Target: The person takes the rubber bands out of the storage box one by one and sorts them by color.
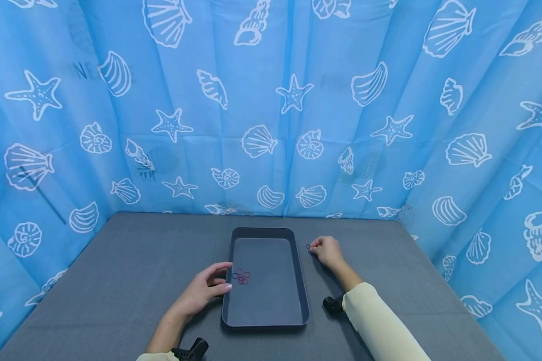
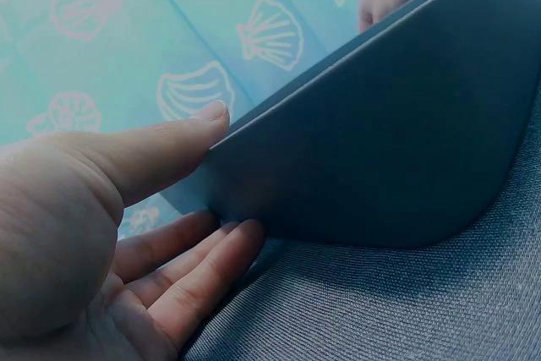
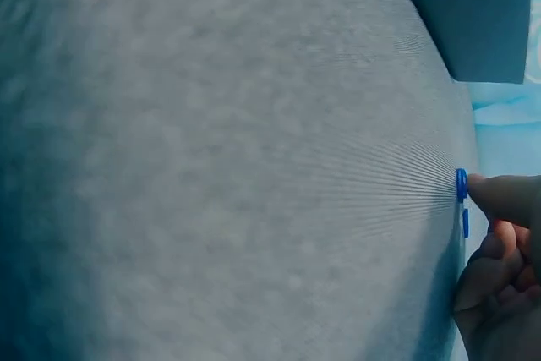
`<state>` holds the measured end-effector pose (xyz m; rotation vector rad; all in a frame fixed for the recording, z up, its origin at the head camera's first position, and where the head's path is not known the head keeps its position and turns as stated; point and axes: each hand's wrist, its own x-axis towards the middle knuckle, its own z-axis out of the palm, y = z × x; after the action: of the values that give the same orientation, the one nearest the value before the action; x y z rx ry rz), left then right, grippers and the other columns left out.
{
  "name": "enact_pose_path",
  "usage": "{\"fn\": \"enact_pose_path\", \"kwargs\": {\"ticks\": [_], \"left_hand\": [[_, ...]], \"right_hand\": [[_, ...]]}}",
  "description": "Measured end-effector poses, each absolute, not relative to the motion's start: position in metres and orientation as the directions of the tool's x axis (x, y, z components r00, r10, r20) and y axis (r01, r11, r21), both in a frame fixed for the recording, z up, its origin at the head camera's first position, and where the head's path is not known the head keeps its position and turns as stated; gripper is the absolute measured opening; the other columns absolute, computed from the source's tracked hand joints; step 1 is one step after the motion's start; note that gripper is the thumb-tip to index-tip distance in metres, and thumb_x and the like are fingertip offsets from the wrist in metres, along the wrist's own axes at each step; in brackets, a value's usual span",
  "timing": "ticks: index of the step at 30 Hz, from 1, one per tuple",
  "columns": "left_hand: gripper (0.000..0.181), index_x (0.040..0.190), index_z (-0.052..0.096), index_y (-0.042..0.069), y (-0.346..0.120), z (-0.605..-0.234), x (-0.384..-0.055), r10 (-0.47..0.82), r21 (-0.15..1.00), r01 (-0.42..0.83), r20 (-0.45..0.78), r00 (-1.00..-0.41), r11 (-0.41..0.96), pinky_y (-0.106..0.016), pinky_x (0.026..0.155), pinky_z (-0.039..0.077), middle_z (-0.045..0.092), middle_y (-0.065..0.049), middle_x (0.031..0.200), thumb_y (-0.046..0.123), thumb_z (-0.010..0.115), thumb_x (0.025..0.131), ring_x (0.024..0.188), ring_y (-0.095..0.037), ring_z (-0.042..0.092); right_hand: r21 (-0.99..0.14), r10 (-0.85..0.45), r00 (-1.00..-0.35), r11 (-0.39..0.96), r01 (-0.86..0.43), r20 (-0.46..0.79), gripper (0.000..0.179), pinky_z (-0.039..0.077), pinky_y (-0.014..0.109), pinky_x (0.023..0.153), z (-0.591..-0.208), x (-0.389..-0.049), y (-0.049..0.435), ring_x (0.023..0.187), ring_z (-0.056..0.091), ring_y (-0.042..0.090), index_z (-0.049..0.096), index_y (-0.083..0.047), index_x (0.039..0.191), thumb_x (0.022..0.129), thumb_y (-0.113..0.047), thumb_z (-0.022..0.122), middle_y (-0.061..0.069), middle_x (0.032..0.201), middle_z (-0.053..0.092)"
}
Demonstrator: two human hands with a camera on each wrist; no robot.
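Observation:
A dark grey rectangular tray (image 1: 271,311) lies on the table with several small red and blue rings (image 1: 241,277) in its left half. My left hand (image 1: 203,288) touches the tray's left side. In the left wrist view, the thumb tip (image 2: 215,111) meets the rim while the other fingers rest low against the outer wall. To the right of the tray, my right hand (image 1: 327,251) is down at the table with fingers bent, pinching at a small blue ring (image 3: 461,184). Another blue ring (image 3: 466,223) lies beside it. The fingertips behind the ring are hidden.
A grey cloth covers the table (image 1: 153,250). Blue curtains (image 1: 235,110) with white shells and starfish hang behind and along both sides. A black wrist device (image 1: 333,305) sits at the right sleeve, another (image 1: 193,350) at the left wrist.

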<state>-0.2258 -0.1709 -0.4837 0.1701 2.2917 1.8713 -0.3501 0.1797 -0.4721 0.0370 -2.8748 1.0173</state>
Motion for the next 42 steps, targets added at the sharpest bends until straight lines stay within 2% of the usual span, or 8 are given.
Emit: {"fn": "enact_pose_path", "kwargs": {"ticks": [7,17,22,27,31,36,39,42], "left_hand": [[0.05,0.14,0.051,0.014,-0.17,-0.483,-0.225,0.188,0.977,-0.023,-0.064,-0.98,0.211,-0.046,0.09,0.05,0.046,-0.017,0.14,0.015,0.067,0.093,0.106,-0.025,0.058],[0.05,0.14,0.05,0.014,-0.171,-0.486,-0.227,0.197,0.978,-0.014,-0.056,-0.979,0.207,-0.044,0.09,0.05,0.046,-0.017,0.14,0.015,0.067,0.093,0.106,-0.025,0.058],[0.05,0.14,0.051,0.014,-0.171,-0.486,-0.227,0.192,0.977,-0.014,-0.056,-0.98,0.212,-0.045,0.089,0.05,0.047,-0.017,0.14,0.016,0.067,0.093,0.105,-0.025,0.058],[0.05,0.14,0.051,0.015,-0.17,-0.485,-0.226,0.187,0.977,-0.016,-0.057,-0.981,0.214,-0.045,0.089,0.05,0.047,-0.017,0.139,0.017,0.068,0.093,0.106,-0.025,0.058],[0.05,0.139,0.051,0.015,-0.17,-0.485,-0.226,0.185,0.976,-0.017,-0.058,-0.981,0.217,-0.045,0.089,0.05,0.048,-0.017,0.139,0.016,0.068,0.092,0.105,-0.024,0.058],[0.05,0.139,0.052,0.015,-0.169,-0.486,-0.228,0.187,0.976,-0.014,-0.055,-0.981,0.217,-0.045,0.089,0.051,0.047,-0.017,0.139,0.016,0.068,0.092,0.105,-0.025,0.058],[0.05,0.139,0.051,0.015,-0.17,-0.487,-0.228,0.189,0.977,-0.017,-0.058,-0.98,0.213,-0.045,0.089,0.051,0.047,-0.017,0.14,0.016,0.068,0.092,0.105,-0.025,0.058],[0.05,0.14,0.051,0.014,-0.17,-0.486,-0.227,0.187,0.978,-0.024,-0.063,-0.98,0.207,-0.044,0.089,0.051,0.047,-0.018,0.14,0.015,0.068,0.092,0.105,-0.025,0.058]], "right_hand": [[-0.734,0.041,-0.996,0.678,-0.03,0.078,0.006,0.044,0.031,0.06,-0.468,-0.351,0.184,0.07,0.056,0.02,0.07,0.001,0.086,0.088,-0.005,0.069,0.007,0.08,0.066],[-0.766,0.023,-0.992,0.638,-0.079,0.122,0.009,0.046,0.032,0.063,-0.456,-0.354,0.177,0.075,0.058,0.019,0.071,0.0,0.091,0.09,-0.009,0.068,0.008,0.086,0.068],[-0.859,0.027,-0.997,0.51,-0.042,0.066,0.013,0.044,0.028,0.054,-0.445,-0.355,0.166,0.065,0.054,0.016,0.068,0.002,0.099,0.092,-0.009,0.066,0.01,0.086,0.065],[-0.917,0.041,-0.999,0.398,0.022,-0.006,0.016,0.049,0.032,0.058,-0.434,-0.354,0.152,0.07,0.058,0.021,0.067,0.0,0.104,0.094,-0.012,0.064,0.009,0.092,0.063],[-0.931,0.024,-0.999,0.364,0.04,-0.034,0.017,0.052,0.035,0.062,-0.427,-0.355,0.141,0.075,0.06,0.024,0.066,-0.001,0.106,0.094,-0.014,0.065,0.011,0.096,0.064],[-0.937,-0.023,-0.999,0.348,0.015,-0.024,0.018,0.053,0.036,0.062,-0.422,-0.353,0.126,0.069,0.059,0.02,0.066,0.001,0.107,0.093,-0.012,0.065,0.02,0.1,0.064],[-0.934,-0.045,-0.999,0.358,0.001,-0.018,0.018,0.052,0.032,0.058,-0.421,-0.35,0.115,0.072,0.061,0.025,0.066,0.001,0.105,0.092,-0.011,0.067,0.017,0.095,0.065],[-0.93,-0.074,-0.997,0.368,-0.011,-0.017,0.017,0.053,0.034,0.059,-0.422,-0.347,0.105,0.074,0.062,0.028,0.065,0.001,0.104,0.092,-0.011,0.067,0.011,0.09,0.065]]}}
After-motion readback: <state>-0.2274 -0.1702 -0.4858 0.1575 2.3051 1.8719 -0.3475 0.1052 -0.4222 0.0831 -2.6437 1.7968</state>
